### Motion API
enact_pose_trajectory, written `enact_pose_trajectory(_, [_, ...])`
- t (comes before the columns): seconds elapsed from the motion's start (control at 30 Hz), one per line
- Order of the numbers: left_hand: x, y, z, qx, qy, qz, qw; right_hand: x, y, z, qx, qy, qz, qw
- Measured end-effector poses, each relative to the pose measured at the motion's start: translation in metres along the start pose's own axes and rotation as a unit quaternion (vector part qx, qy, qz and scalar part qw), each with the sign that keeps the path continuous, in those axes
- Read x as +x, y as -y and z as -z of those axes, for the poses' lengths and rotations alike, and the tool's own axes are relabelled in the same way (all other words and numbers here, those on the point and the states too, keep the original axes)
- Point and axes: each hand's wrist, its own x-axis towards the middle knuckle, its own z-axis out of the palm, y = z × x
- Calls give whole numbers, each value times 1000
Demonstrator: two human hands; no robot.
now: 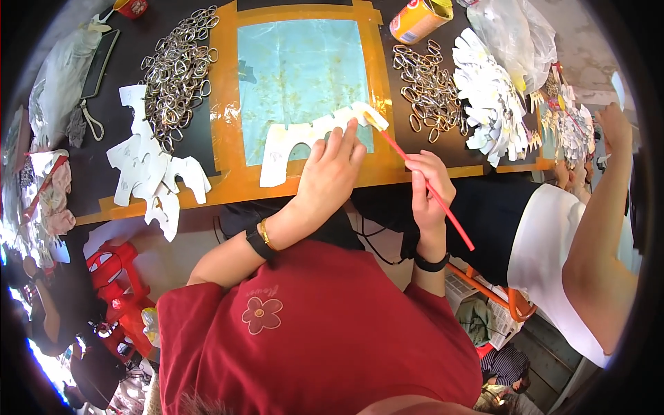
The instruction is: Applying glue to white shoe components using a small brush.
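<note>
My left hand (330, 173) presses flat on a white arch-shaped cut piece (287, 145) that lies on a pale blue work pad (297, 62) framed with orange tape. My right hand (427, 185) grips a thin red-handled brush (432, 190). The brush tip touches the right end of the white piece, where a yellowish smear shows. A black band and a gold bracelet sit on my left wrist; a black band is on my right wrist.
A stack of similar white cut pieces (149, 169) lies at the left. Heaps of metal D-rings (176, 69) and oval rings (429, 86) flank the pad. An orange can (418, 19) stands at the back. A fanned pile of white pieces (491, 104) and another person's arm (602, 235) are at the right.
</note>
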Motion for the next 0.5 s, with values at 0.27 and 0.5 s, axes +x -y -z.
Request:
enact_pose_trajectory(0.27, [0,1,1,-17,3,5,1000,10,-2,-13,9,19,16,1000])
enact_pose_trajectory(0.5, [0,1,0,-21,6,5,1000,12,3,-10,16,12,24,999])
